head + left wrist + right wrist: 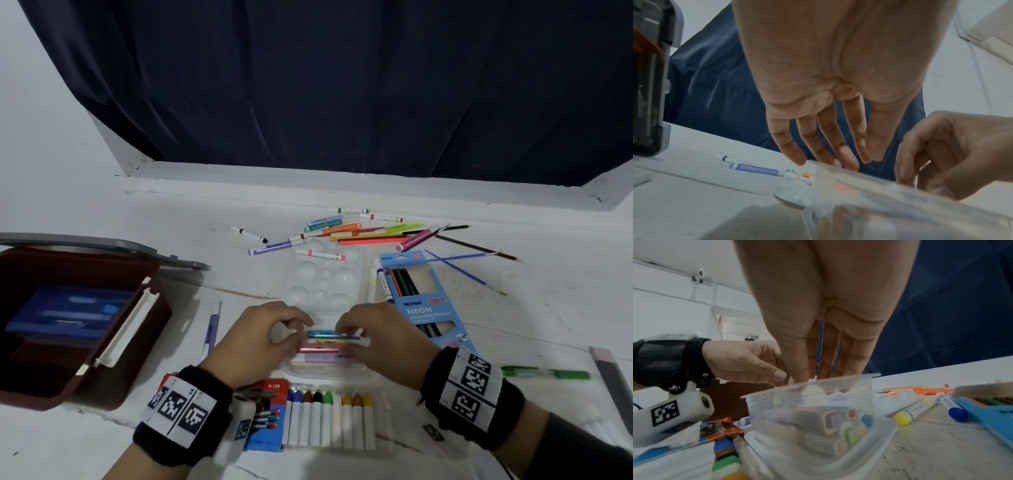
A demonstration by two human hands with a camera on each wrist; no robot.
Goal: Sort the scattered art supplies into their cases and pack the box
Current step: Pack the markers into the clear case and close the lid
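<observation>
A clear plastic case [325,368] lies in front of me with several highlighters stacked in it; pink and purple ones show below the top. Both hands meet over it. My right hand [342,334] pinches the right end of a blue highlighter [323,333] lying across the case's far side. My left hand [303,330] pinches its left end with thumb and forefinger. In the right wrist view my right hand's fingers [826,369] point straight down inside the case's rim [809,384]. In the left wrist view the case's edge [869,177] hides my left fingertips.
An open brown box [113,377] stands at the left with a blue pack inside. A crayon set [329,421] lies nearest me. A blue pencil carton [421,308], a white palette [322,277], loose markers [342,229], brushes [462,270] and a green pen [548,372] surround the case.
</observation>
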